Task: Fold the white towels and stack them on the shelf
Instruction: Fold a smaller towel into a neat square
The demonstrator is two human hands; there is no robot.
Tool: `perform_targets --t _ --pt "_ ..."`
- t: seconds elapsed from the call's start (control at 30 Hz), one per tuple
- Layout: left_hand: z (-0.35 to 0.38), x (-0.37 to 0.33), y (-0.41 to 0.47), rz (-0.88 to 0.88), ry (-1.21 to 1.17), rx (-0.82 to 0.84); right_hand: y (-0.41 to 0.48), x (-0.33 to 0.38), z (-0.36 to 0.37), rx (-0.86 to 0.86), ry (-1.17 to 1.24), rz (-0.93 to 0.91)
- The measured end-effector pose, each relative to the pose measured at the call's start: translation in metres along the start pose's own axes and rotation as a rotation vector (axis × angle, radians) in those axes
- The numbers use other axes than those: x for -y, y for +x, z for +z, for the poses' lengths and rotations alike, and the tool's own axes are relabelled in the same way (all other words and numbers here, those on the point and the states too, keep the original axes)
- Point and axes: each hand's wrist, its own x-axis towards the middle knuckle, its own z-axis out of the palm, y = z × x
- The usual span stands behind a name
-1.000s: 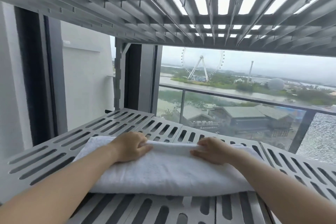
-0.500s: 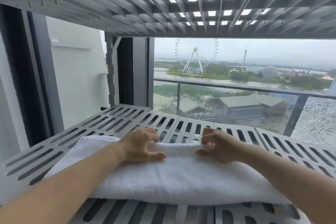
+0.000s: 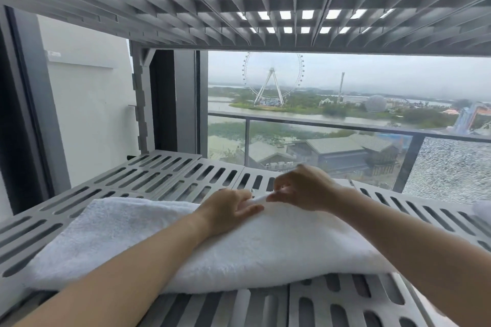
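A grey shelf (image 3: 164, 178) with long holes holds a folded white towel (image 3: 138, 241). The towel lies flat across the middle. The left hand (image 3: 228, 207) and right hand (image 3: 305, 188) meet at its far edge, each pinching that edge.

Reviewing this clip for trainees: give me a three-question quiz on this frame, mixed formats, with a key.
1. True or false: the folded white towel lies on the slotted grey shelf.
2. Where do the left hand and right hand meet? A) the towel's far edge B) its near edge C) off the towel
3. Fill in: above the hands sits another ___ shelf tier.

Key: 1 true; 2 A; 3 slatted.
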Motion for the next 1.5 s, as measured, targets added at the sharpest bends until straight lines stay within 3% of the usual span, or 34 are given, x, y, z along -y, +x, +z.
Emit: perform_targets --t 0.13,0.23,0.4,0.63,0.77,0.93,1.1,1.27,1.4,1.5 --pt "0.000 -0.002 -0.001 0.002 0.081 -0.061 -0.003 -0.008 0.028 0.089 0.064 0.114" --pt "-0.005 -0.001 -0.001 -0.017 0.228 -0.081 -0.015 -0.018 0.046 0.013 0.136 0.192" --pt "-0.017 0.020 -0.010 -0.127 0.389 0.007 -0.016 -0.022 0.047 0.010 0.115 0.118" --pt "-0.036 0.053 -0.032 -0.105 0.491 0.018 -0.011 -0.025 0.051 0.066 0.163 0.146" --pt "-0.032 0.063 -0.037 -0.128 0.487 -0.024 -0.005 -0.022 0.054 0.129 0.094 0.146" --pt "-0.050 0.078 -0.052 -0.173 0.335 0.036 -0.007 -0.021 0.047 0.062 -0.075 0.014" --pt "-0.065 0.088 -0.075 -0.172 0.349 0.101 -0.007 -0.021 0.048 0.130 0.027 0.057" --pt "-0.071 0.086 -0.079 -0.238 0.389 0.037 -0.005 -0.026 0.051 0.156 0.023 0.133" --pt "-0.073 0.077 -0.073 -0.277 0.385 0.013 -0.001 -0.013 0.042 0.168 -0.171 0.090" --pt "-0.070 0.063 -0.070 -0.149 0.481 -0.122 0.006 0.022 0.030 0.040 -0.134 0.031"
